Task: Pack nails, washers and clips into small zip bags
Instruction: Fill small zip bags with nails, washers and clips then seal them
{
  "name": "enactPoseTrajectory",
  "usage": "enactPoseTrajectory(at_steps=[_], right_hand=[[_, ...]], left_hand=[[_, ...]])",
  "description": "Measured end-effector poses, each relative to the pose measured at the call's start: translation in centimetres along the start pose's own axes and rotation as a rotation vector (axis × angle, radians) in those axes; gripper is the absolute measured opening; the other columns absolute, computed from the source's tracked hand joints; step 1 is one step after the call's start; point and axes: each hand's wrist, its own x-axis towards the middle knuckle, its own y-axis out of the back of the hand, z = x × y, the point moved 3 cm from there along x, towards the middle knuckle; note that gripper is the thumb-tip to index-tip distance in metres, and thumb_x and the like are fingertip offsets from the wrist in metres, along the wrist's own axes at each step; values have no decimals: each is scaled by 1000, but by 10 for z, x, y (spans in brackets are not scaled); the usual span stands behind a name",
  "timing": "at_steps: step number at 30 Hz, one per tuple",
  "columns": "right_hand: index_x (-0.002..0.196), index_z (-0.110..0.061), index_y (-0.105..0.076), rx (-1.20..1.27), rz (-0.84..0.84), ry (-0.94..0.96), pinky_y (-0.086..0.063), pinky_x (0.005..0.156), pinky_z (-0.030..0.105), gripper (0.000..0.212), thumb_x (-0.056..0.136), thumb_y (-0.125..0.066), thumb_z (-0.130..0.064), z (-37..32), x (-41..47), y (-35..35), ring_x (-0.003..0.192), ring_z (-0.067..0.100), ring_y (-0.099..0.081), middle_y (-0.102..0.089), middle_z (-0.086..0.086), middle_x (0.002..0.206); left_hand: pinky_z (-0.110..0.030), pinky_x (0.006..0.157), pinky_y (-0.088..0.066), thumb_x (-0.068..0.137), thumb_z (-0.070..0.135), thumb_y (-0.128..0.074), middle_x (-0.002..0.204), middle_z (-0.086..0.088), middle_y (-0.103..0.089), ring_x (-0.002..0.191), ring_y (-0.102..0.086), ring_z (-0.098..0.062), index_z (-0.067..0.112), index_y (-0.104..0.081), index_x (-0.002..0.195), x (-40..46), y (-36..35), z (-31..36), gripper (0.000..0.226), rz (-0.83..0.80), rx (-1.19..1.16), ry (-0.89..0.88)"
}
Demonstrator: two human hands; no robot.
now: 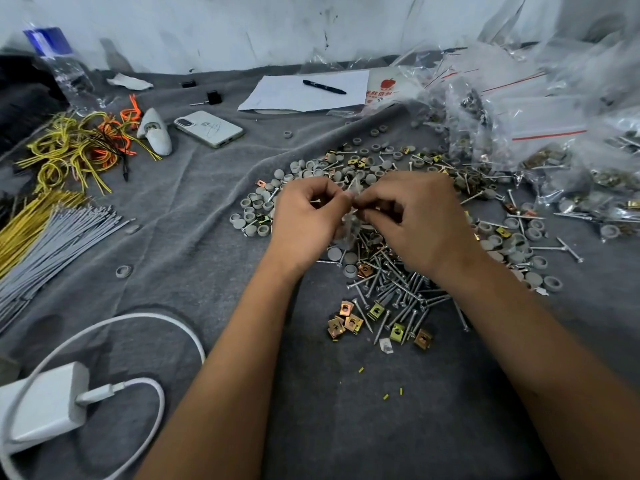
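Both hands meet over the middle of the grey cloth. My left hand (306, 220) and my right hand (412, 220) each pinch the top of a small clear zip bag (349, 223) that hangs between them. What the bag holds is blurred. Under and just in front of my hands lies a heap of silver nails (398, 289). Brass clips (349, 322) sit at the near edge of that heap. Grey round washers (311, 171) spread behind and to both sides of my hands.
Clear zip bags (540, 109), some filled, pile up at the right. Paper with a black pen (323, 87) lies at the back. A phone (209, 128), yellow and orange wires (79, 147) and grey cable ties (59, 237) lie left. A white charger (45, 400) sits near left.
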Motion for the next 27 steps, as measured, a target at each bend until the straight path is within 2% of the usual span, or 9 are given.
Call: enactPoseTrajectory(at_steps=[2,4,7,10,13,17,22,25,27], right_hand=[[105,-12,-80,40,-34,17,-51,81,16,20,86,-79,-7,0,0,0,86,9,-67,-77,1,99],[106,-13,-80,87,-12,14,-52,84,14,21,86,-79,-8,2,0,3,89,6,-69,-77,-2,100],[100,-16,-79,153,-1,-20,-55,78,19,16,84,-82,-13,5,1,8,83,5,-69,-76,-7,93],[90,-26,-78,149,-284,-4,-49,78,24,11,81,-85,-28,10,1,9,87,2,-62,-69,-20,87],[85,-36,-79,133,-602,11,-35,82,17,11,77,-86,-39,11,-3,2,97,-2,-52,-63,-24,89],[90,-41,-78,118,-698,4,-36,87,22,18,74,-87,-45,8,-7,-5,102,-3,-42,-54,-21,92],[81,-38,-74,42,-766,46,-39,96,37,8,82,-82,-39,0,-10,-13,105,6,-42,-58,-14,96],[84,-32,-73,81,-766,52,-34,99,23,7,86,-80,-32,-4,-10,-16,105,3,-46,-61,-15,96],[88,-28,-71,219,-680,14,-37,92,13,7,89,-77,-25,-4,-8,-12,101,3,-55,-64,-15,93]], left_hand=[[-20,45,-36,98,12,-67,53,-8,-57,40,-48,-13,-6,-64,77,0,2,-1,28,26,-9,26],[-21,45,-34,98,13,-67,55,-10,-57,41,-47,-13,-2,-65,76,1,3,-3,27,54,-20,54],[-23,47,-33,97,14,-68,59,-13,-56,42,-47,-13,-4,-64,77,2,4,-3,28,70,-16,65],[-25,49,-34,97,16,-68,59,-15,-57,44,-48,-16,-2,-64,76,2,5,-3,28,65,-12,60],[-25,48,-33,97,18,-68,58,-15,-56,43,-47,-16,-3,-62,76,2,6,-4,31,69,-21,63],[-25,50,-33,94,23,-70,58,-15,-57,46,-48,-18,-1,-61,73,2,6,-4,33,72,-35,57],[-31,56,-36,95,20,-70,58,-14,-58,50,-48,-22,11,-60,67,3,6,-3,31,69,-10,48],[-37,59,-38,95,18,-69,60,-17,-58,53,-49,-23,12,-61,67,3,6,-3,30,69,0,45],[-43,60,-41,94,17,-69,62,-19,-59,57,-51,-25,7,-63,69,2,6,-3,28,68,5,30]])
